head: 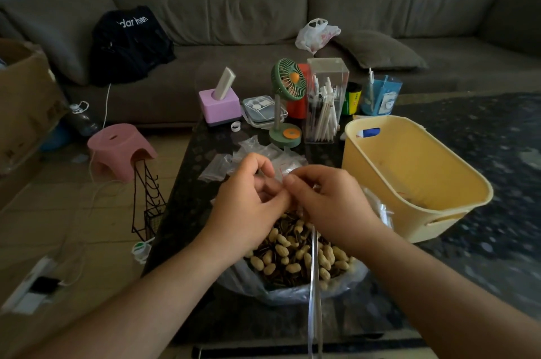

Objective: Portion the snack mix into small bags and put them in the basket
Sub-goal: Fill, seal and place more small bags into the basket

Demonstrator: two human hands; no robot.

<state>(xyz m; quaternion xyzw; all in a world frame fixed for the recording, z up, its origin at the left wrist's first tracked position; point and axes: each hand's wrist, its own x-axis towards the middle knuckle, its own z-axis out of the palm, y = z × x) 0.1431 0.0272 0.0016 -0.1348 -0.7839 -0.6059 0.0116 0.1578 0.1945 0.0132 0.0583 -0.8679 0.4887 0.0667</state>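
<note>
- The dark table (205,136) carries the work; its left edge runs just left of the left hand (248,197), with bare floor beyond.
- The yellow basket (377,162) stands just right of the right hand (328,197); its near rim is close to the right wrist, leaving a narrow gap.
- Open table surface lies between the forearms, nearer the person than the fingers.
- Both hands meet above the snack mix (292,256), which sits in a large clear bag (263,285) directly under the fingers.
- Left fingers are curled, thumb and fingertips pinching the small bag (282,172).
- Right fingers are curled, pinching the same small bag from the opposite side.
- Spare empty bags (219,167) lie just beyond the fingers.
- A green fan (288,80) and a clear pen holder (325,101) stand farther beyond.
</note>
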